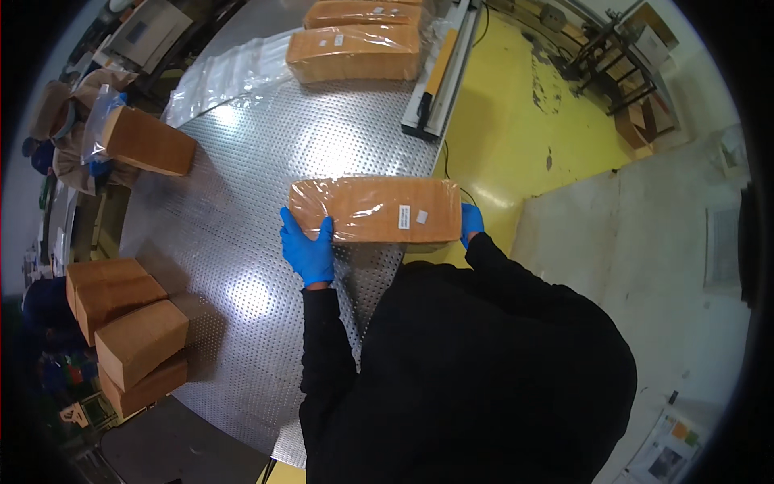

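Observation:
A long brown bread loaf (363, 208) in a clear plastic bag lies level between my hands, with two small white labels on its side. Blue-gloved, my left hand (308, 250) grips its left end, thumb on the front and fingers round the corner. At the opposite end my right hand (471, 222), also gloved in blue, is pressed against the loaf; most of its fingers are hidden behind it. Beneath is a dimpled metal table (266, 177), and the loaf's right end reaches past the table's edge.
Two more bagged loaves (355, 53) and clear bags (230, 77) lie at the far side, beside a long sealer-like bar (439, 77). Across the table, a person in blue gloves handles a loaf (149, 141) with a bag. Unbagged loaves (141, 343) sit at the left edge.

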Demonstrator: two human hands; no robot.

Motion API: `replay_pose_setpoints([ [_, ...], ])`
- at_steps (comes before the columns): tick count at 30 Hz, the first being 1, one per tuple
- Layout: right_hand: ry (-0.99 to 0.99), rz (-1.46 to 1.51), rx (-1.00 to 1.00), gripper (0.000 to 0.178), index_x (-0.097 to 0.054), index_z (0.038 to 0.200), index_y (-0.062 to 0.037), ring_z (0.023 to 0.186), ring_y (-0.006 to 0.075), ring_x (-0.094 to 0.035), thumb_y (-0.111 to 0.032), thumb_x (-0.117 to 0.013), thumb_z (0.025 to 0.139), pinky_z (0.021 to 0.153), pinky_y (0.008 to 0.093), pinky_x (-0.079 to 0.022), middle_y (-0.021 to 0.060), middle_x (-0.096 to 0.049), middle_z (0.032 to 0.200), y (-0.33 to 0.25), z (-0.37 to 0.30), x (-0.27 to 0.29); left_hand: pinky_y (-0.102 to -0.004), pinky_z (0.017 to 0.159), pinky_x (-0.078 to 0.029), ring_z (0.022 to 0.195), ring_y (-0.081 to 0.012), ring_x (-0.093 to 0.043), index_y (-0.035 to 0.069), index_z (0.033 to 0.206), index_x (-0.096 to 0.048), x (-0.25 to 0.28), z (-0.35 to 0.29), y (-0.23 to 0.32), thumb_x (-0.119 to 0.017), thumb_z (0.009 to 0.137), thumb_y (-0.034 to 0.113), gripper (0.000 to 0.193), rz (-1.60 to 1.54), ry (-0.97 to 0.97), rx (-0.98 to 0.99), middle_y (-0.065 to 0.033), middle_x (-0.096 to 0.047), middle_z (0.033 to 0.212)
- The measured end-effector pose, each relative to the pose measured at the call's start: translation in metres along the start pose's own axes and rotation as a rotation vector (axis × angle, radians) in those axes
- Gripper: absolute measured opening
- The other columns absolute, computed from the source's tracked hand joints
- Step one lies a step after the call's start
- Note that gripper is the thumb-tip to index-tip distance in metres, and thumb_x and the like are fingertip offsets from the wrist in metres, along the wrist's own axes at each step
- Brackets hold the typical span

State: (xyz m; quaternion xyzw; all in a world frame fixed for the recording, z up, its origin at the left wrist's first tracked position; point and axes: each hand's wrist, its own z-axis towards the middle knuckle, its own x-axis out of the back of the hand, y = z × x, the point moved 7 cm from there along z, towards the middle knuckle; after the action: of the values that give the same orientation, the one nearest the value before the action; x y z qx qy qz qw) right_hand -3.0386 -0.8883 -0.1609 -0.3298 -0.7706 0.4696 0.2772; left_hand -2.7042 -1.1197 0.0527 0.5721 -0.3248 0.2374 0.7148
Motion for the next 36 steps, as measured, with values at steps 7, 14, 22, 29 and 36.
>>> replay_pose_setpoints([
  [7,-0.380,0.678,-0.496,0.060,-0.051,0.125,-0.0054,0.108,0.0234,-0.057,-0.054,-0.042,0.092,0.090,0.0391,-0.047,0.0120,-0.058,0.122,-0.055,-0.036,-0.050,-0.0394,0.105,-0.031,0.121,-0.0332,-0.041,-0.002,0.140,-0.031,-0.006,0.001,-0.012,-0.077,0.074,0.019,0.083,-0.405,0.034,0.068,-0.0224,-0.040,0.130],
  [14,-0.502,0.793,-0.494,0.057,-0.046,0.131,-0.0077,0.113,0.0238,-0.054,-0.051,-0.042,0.094,0.097,0.0382,-0.044,0.0094,-0.054,0.126,-0.088,-0.030,-0.088,-0.0346,0.098,-0.039,0.113,-0.0239,-0.046,-0.004,0.128,-0.035,-0.019,0.009,-0.058,-0.075,0.077,0.017,0.068,-0.789,0.202,0.238,-0.0162,-0.043,0.127],
  [22,-0.677,0.836,-0.634,0.059,-0.047,0.129,-0.0074,0.111,0.0264,-0.055,-0.052,-0.044,0.091,0.096,0.0432,-0.043,0.0097,-0.054,0.127,-0.165,0.014,-0.170,-0.0322,0.081,-0.049,0.091,-0.0198,-0.057,-0.004,0.114,-0.051,-0.015,0.053,-0.094,-0.071,0.080,0.018,0.045,-0.753,0.473,0.370,-0.0116,-0.059,0.106],
  [29,-0.245,1.047,-0.634,0.051,-0.054,0.120,-0.0123,0.103,0.0202,-0.056,-0.052,-0.050,0.088,0.086,0.0348,-0.046,0.0030,-0.057,0.118,-0.101,0.088,-0.205,-0.0346,0.076,-0.053,0.087,-0.0203,-0.060,-0.003,0.111,-0.055,-0.065,0.149,-0.107,-0.072,0.078,0.011,0.039,-0.941,0.530,0.484,-0.0107,-0.060,0.105],
  [36,-0.192,1.241,-0.604,0.036,-0.056,0.107,-0.0172,0.085,0.0150,-0.054,-0.048,-0.048,0.091,0.071,0.0303,-0.045,-0.0011,-0.059,0.099,-0.122,0.127,-0.210,-0.0423,0.088,-0.048,0.106,-0.0272,-0.052,0.008,0.138,-0.027,-0.145,0.210,-0.009,-0.060,0.088,0.030,0.064,-1.117,0.592,0.740,-0.0145,-0.040,0.133],
])
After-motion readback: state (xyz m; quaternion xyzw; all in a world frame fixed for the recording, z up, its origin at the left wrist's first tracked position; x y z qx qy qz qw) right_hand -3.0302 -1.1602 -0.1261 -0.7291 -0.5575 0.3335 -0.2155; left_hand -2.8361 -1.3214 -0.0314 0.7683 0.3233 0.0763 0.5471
